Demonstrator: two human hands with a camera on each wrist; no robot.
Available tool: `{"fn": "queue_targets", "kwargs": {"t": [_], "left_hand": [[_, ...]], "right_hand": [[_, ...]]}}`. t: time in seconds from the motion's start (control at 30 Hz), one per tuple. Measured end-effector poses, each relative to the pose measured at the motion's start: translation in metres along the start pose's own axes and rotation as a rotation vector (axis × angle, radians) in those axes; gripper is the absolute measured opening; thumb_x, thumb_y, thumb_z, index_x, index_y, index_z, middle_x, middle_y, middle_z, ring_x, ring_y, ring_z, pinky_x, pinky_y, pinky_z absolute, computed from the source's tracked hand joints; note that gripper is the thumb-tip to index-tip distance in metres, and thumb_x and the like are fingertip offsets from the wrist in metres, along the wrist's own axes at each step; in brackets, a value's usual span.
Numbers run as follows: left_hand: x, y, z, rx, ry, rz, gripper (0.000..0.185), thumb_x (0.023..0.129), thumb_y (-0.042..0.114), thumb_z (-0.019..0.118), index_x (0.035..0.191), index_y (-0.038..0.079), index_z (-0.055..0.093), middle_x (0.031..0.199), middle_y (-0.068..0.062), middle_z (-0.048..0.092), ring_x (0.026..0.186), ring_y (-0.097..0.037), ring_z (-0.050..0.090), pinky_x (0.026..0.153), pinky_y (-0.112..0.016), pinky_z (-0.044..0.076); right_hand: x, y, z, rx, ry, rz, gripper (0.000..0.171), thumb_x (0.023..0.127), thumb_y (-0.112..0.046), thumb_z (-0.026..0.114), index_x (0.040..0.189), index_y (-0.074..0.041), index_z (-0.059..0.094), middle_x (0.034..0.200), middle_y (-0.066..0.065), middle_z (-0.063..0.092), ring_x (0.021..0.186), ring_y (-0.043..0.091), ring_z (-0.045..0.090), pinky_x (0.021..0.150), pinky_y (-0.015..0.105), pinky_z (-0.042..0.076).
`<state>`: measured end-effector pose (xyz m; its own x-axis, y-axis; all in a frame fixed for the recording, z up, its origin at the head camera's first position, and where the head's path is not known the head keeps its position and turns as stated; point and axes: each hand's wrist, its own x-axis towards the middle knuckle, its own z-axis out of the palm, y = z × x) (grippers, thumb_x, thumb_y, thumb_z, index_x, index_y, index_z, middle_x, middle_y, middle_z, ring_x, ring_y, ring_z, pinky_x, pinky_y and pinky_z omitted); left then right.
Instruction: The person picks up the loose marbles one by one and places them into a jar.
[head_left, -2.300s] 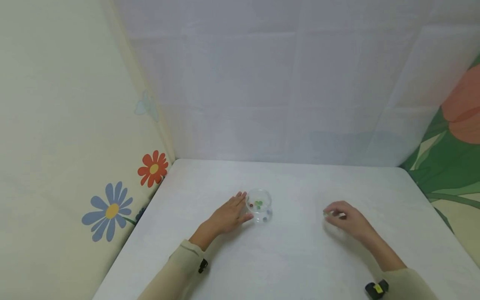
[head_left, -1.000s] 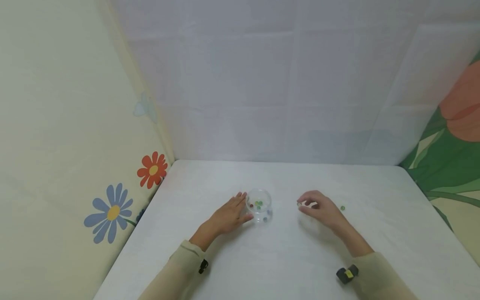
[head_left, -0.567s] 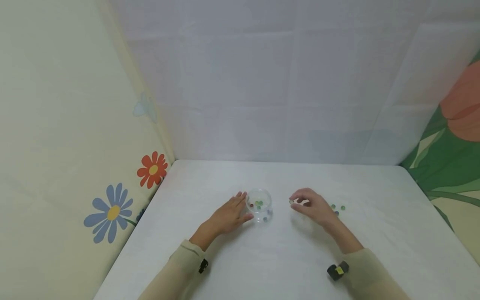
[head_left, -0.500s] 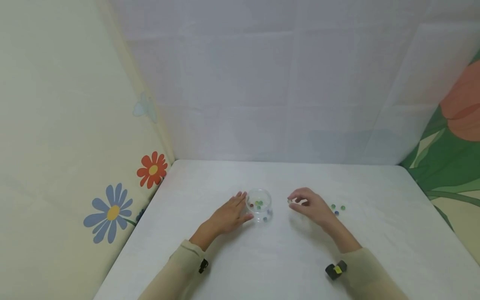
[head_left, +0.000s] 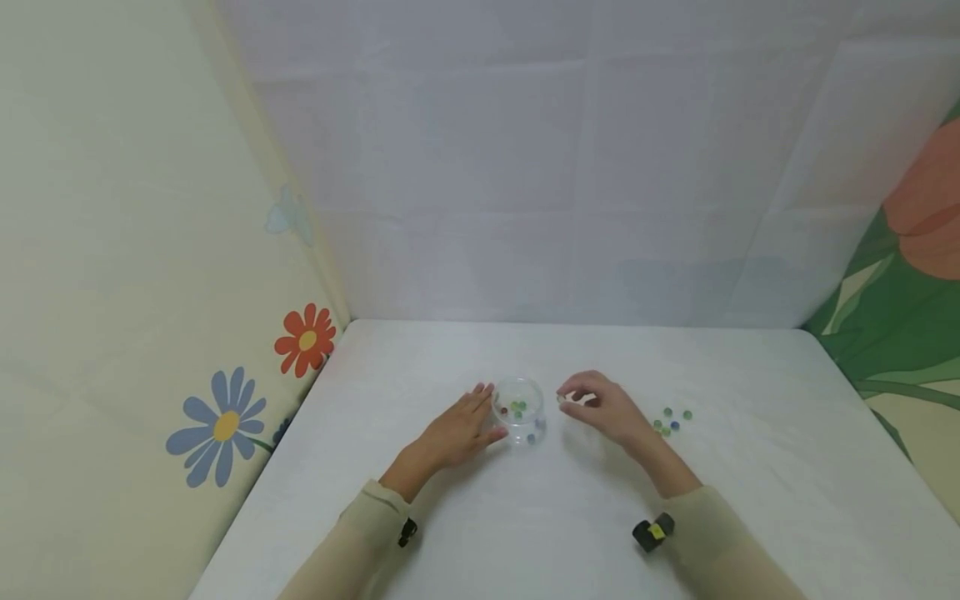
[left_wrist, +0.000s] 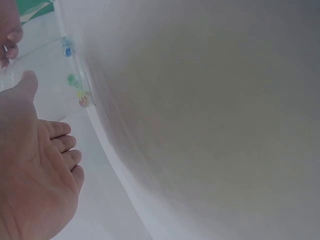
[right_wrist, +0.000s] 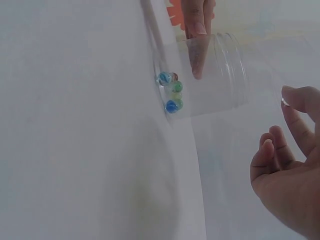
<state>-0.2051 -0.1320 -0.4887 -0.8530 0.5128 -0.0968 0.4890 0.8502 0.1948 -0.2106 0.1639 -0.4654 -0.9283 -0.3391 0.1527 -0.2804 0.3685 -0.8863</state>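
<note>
L hand (head_left: 457, 432) flat vs clear jar (head_left: 519, 408), steadying it; R hand (head_left: 600, 407) pinching small marble (head_left: 560, 399) nr rim for drop-in; spare marbles (head_left: 670, 421) well apart.

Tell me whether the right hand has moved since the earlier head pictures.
Yes. The right hand has travelled leftward across the table, away from the loose marbles and close to the clear jar.

The left hand (left_wrist: 35, 170) lies open, palm showing, fingers straight, thumb tip against the clear jar (left_wrist: 45, 65). Marbles (left_wrist: 77, 90) of blue, green and reddish colour sit at the jar's bottom on the white table (left_wrist: 200, 125). Fingertips of another hand (left_wrist: 10, 35) show at the top left corner.
</note>
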Motion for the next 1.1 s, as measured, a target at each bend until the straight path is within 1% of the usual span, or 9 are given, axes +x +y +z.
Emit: {"fn": "queue_targets", "kwargs": {"t": [0.3, 0.47, 0.63, 0.8, 0.9, 1.1], "left_hand": [[0.000, 0.000, -0.001, 0.004, 0.005, 0.005, 0.082, 0.106, 0.056, 0.037, 0.159, -0.004, 0.020, 0.168, -0.015, 0.018, 0.156, -0.027, 0.013, 0.128, -0.040, 0.014], [-0.001, 0.001, -0.003, -0.019, 0.006, 0.005, 0.082, 0.106, 0.056, 0.039, 0.159, -0.004, 0.020, 0.167, -0.016, 0.019, 0.156, -0.027, 0.014, 0.128, -0.040, 0.015], [-0.002, 0.002, -0.004, -0.022, 0.004, 0.007, 0.081, 0.106, 0.055, 0.039, 0.159, -0.004, 0.020, 0.167, -0.016, 0.020, 0.156, -0.028, 0.014, 0.128, -0.041, 0.015], [-0.002, 0.003, -0.004, -0.022, 0.006, 0.003, 0.081, 0.106, 0.055, 0.038, 0.159, -0.003, 0.020, 0.167, -0.015, 0.019, 0.156, -0.028, 0.014, 0.128, -0.041, 0.015], [-0.002, 0.003, -0.003, -0.009, 0.006, 0.000, 0.081, 0.106, 0.056, 0.037, 0.159, -0.003, 0.020, 0.168, -0.015, 0.019, 0.156, -0.027, 0.014, 0.128, -0.041, 0.015], [-0.002, 0.003, -0.004, -0.008, 0.005, -0.002, 0.081, 0.106, 0.056, 0.039, 0.159, -0.003, 0.021, 0.167, -0.014, 0.020, 0.156, -0.027, 0.015, 0.128, -0.041, 0.015]], "right_hand": [[0.008, -0.009, 0.009, 0.012, -0.012, -0.012, 0.020, 0.092, -0.016, 0.075, 0.112, -0.011, 0.073, 0.122, 0.011, 0.063, 0.107, 0.027, 0.060, 0.092, 0.037, 0.053], [0.013, -0.010, 0.014, 0.018, -0.024, -0.017, 0.021, 0.093, -0.017, 0.074, 0.113, -0.011, 0.072, 0.124, 0.010, 0.063, 0.107, 0.027, 0.060, 0.092, 0.037, 0.054], [0.016, -0.010, 0.018, 0.031, -0.031, -0.016, 0.020, 0.093, -0.017, 0.074, 0.112, -0.010, 0.072, 0.124, 0.011, 0.063, 0.107, 0.026, 0.059, 0.092, 0.037, 0.055], [0.019, -0.012, 0.021, 0.016, -0.035, 0.003, 0.020, 0.094, -0.018, 0.073, 0.113, -0.012, 0.073, 0.125, 0.009, 0.063, 0.108, 0.026, 0.060, 0.094, 0.041, 0.055], [0.022, -0.013, 0.023, 0.016, -0.040, 0.015, 0.022, 0.095, -0.020, 0.073, 0.115, -0.011, 0.072, 0.127, 0.009, 0.063, 0.109, 0.026, 0.060, 0.096, 0.044, 0.055], [0.026, -0.014, 0.027, 0.031, -0.054, 0.018, 0.023, 0.094, -0.020, 0.073, 0.115, -0.011, 0.072, 0.127, 0.009, 0.062, 0.110, 0.025, 0.059, 0.099, 0.045, 0.053]]}}
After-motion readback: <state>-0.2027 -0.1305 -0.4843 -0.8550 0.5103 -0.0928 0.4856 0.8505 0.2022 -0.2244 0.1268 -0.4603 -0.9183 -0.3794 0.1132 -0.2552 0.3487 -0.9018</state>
